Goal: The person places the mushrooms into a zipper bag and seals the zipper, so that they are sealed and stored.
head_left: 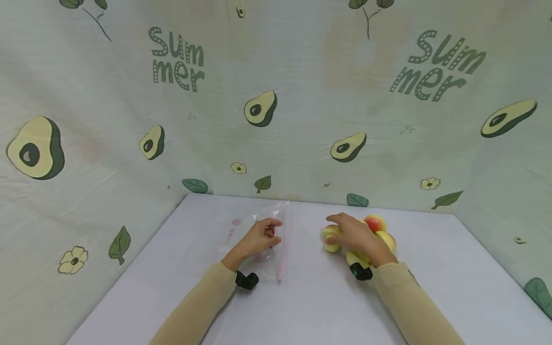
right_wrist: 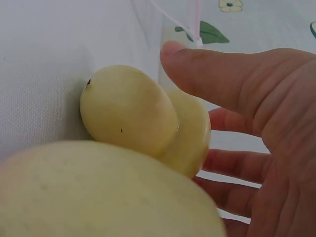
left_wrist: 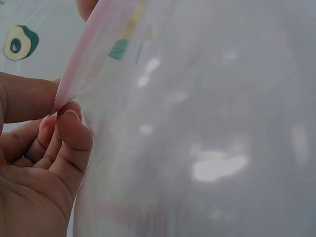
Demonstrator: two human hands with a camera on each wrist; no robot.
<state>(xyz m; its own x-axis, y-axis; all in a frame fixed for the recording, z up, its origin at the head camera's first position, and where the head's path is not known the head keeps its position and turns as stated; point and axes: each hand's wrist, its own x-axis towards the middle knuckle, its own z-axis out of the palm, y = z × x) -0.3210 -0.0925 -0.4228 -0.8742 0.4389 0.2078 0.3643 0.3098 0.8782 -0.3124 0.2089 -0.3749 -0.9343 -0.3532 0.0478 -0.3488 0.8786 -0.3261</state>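
A clear plastic zip bag [head_left: 267, 268] with a pink closure strip [left_wrist: 74, 64] lies on the left part of the table. My left hand [head_left: 260, 236] pinches that strip between thumb and finger, and the clear film [left_wrist: 197, 123] bulges beside it in the left wrist view. Over a cluster of fruit, my right hand [head_left: 355, 235] has its thumb and fingers spread. Two small pale yellow fruits [right_wrist: 123, 108] sit by its fingers, which are partly hidden behind them. A larger yellow fruit [right_wrist: 98, 192] fills the near part of the right wrist view.
A red-and-yellow fruit [head_left: 375, 223] and another yellow fruit [head_left: 390, 240] lie just beyond and right of my right hand. The white table [head_left: 310, 306] ends at a hanging cloth [head_left: 302, 163] printed with avocados, leaves and lettering.
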